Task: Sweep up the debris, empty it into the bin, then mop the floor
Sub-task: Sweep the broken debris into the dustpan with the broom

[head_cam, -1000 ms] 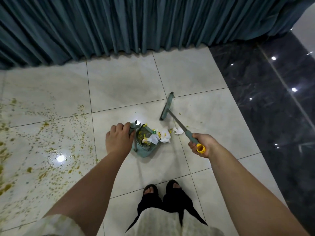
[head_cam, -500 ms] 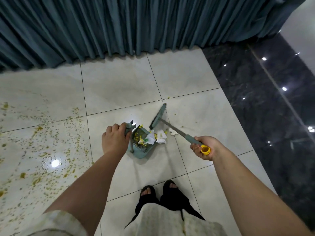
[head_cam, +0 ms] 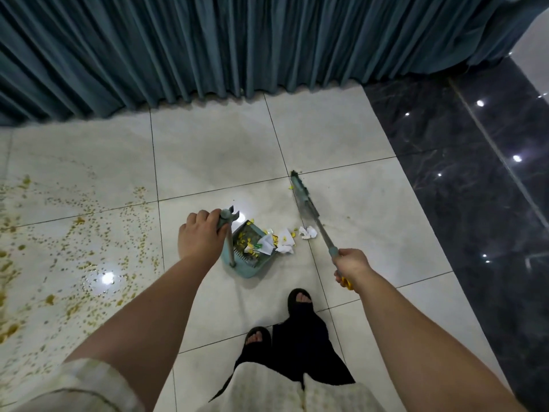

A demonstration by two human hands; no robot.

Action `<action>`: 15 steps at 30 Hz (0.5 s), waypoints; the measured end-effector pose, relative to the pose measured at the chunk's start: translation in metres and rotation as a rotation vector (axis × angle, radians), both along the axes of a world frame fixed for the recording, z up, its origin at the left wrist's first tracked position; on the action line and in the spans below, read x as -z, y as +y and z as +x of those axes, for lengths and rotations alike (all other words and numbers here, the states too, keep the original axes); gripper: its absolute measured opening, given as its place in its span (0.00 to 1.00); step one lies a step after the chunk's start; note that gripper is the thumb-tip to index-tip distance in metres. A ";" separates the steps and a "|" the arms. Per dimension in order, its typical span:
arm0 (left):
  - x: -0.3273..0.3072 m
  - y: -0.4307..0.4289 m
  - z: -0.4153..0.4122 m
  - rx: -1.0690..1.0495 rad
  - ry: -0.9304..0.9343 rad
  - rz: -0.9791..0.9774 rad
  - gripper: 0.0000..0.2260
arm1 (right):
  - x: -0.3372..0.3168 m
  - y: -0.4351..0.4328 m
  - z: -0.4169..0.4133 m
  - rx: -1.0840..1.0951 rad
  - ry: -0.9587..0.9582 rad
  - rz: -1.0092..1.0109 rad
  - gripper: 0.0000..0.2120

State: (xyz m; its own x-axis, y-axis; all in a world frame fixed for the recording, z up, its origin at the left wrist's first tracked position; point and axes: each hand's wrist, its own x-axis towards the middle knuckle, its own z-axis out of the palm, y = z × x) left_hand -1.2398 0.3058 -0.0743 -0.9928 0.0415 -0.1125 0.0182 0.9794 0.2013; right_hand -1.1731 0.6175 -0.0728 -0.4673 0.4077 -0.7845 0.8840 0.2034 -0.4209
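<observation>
Between left grip (head_cam: pixel 202 237), right grip (head_cam: pixel 352 264) | debris (head_cam: pixel 282 242) | holding dustpan (head_cam: pixel 252 269), broom (head_cam: pixel 322 233)

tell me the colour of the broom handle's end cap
Yellow plastic end cap under the right hand; head view.

1. A heavy teal curtain (head_cam: pixel 237 46) hangs in close pleats along the far side, its hem reaching the floor.
2. Large pale tiles (head_cam: pixel 214 150) with thin dark grout lines cover most of the floor.
3. To the right runs a band of glossy black marble (head_cam: pixel 463 203).
4. Bright spots of light (head_cam: pixel 517 158) dot the marble; one glare patch (head_cam: pixel 107 278) sits on the pale tiles at left.
</observation>
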 end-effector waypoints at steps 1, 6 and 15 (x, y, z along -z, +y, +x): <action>-0.001 0.003 -0.007 0.000 0.001 -0.013 0.16 | 0.006 0.004 -0.006 -0.023 0.001 0.020 0.08; 0.000 0.012 -0.037 0.006 0.062 -0.050 0.16 | 0.023 0.030 -0.053 -0.138 0.037 0.098 0.13; 0.002 0.043 -0.040 -0.066 0.119 -0.089 0.19 | 0.049 0.083 -0.175 -0.212 0.046 0.146 0.17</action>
